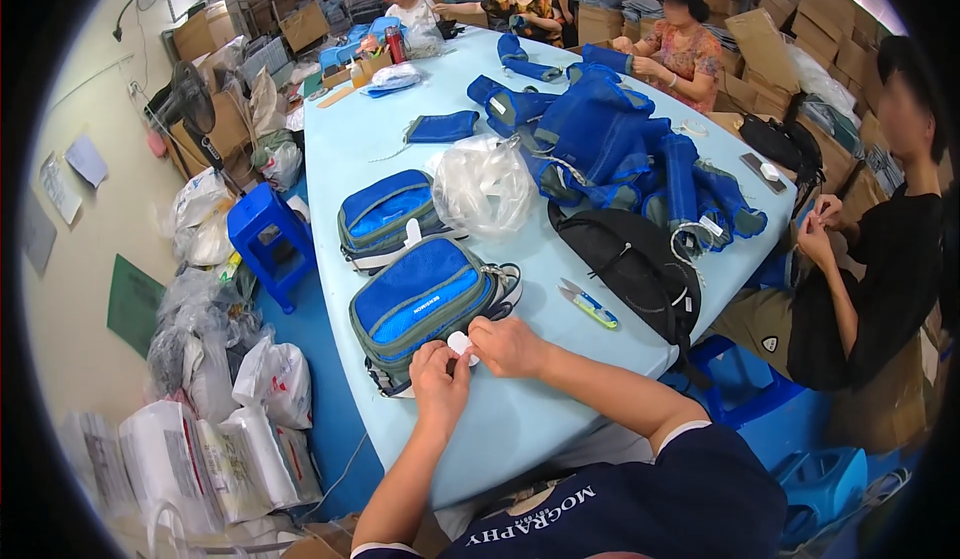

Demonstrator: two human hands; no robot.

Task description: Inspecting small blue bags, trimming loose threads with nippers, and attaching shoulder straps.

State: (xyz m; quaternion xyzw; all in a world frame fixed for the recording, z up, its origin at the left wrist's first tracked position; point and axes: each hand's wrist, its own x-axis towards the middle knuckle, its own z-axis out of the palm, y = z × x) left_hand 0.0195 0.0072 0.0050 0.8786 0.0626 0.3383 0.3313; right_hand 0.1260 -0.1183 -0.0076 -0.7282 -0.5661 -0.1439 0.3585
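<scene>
My left hand (440,379) and my right hand (508,347) meet at the near edge of a blue and grey zippered bag (415,294). Both are closed, fingertips pinching a small white tag (459,343) with a rounded end. Whether the tag is fastened to the bag is hidden by my fingers. Just behind lies a second bag of the same kind (385,209), with a similar white tag hanging over its front. To the right of my right hand, a pair of thread snips (590,305) with yellow-green handles rests on the table.
A clear plastic bag bundle (484,187), a heap of blue mesh pouches (600,124) and a black bag (630,259) cover much of the light-blue table (340,339). Co-workers sit along the far and right sides. A blue stool (268,234) and plastic sacks (190,459) stand to the left.
</scene>
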